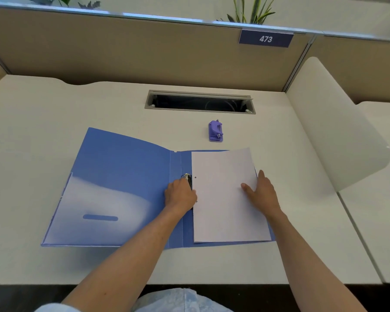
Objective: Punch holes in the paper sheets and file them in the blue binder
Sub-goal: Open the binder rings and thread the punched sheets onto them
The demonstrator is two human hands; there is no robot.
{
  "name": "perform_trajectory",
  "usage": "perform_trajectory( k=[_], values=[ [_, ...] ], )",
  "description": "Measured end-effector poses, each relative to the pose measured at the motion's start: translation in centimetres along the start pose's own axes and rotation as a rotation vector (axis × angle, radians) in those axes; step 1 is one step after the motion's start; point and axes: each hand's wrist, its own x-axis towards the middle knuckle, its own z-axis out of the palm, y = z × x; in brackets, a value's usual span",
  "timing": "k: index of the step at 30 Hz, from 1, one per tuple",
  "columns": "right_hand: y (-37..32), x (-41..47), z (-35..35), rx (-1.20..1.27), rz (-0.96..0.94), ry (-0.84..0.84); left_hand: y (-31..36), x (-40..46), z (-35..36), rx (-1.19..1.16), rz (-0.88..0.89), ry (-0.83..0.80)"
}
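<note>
Nearest the viewer, two bare forearms reach forward over the front edge of a pale desk (54, 122). The left hand (180, 195) lies on the binder's metal clip mechanism (187, 177) at the spine, fingers curled down over it; whether they squeeze it or merely rest there is hard to tell, since the hand hides most of it. The right hand (260, 191) lies flat on the paper sheets (223, 199), fingers straight and slightly spread, pressing them down, probably to keep the stack from sliding while the clip is worked. The sheets sit on the right inner cover of the blue binder (122, 167), which lies open near the desk's front edge; a small punched hole shows by their left margin beside the clip, so punching looks done and filing is under way. Farther back, a purple hole punch (216, 131) stands apart, set aside. Beyond it a cable slot (199, 102) opens near the back edge, below a partition bearing a sign (265, 38) reading 473.
</note>
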Motion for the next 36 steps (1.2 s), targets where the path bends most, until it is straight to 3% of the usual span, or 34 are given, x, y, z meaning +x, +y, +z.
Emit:
perform_trajectory(
  k=[3,8,12,18,27,36],
  values=[
    [-0.8,-1.3,0.9,-0.173,0.026,0.161,-0.1,0.0,0.0,-0.006,0.007,0.002],
    [-2.6,-3.9,4.2,-0.233,-0.325,0.434,-0.2,0.2,0.1,-0.014,-0.038,-0.015],
    [-3.4,-5.2,7.0,-0.254,-0.467,0.325,-0.1,0.5,0.0,-0.105,-0.145,-0.034],
    [-2.4,-5.4,8.5,-0.308,-0.421,0.203,-0.3,1.0,-0.3,-0.177,-0.245,-0.056],
    [-2.3,-5.3,8.8,-0.323,-0.405,0.182,0.5,0.2,0.2,0.028,-0.056,-0.013],
    [-2.2,-5.4,8.8,-0.331,-0.401,0.184,1.5,0.9,-0.7,0.021,-0.089,-0.113]
  ],
)
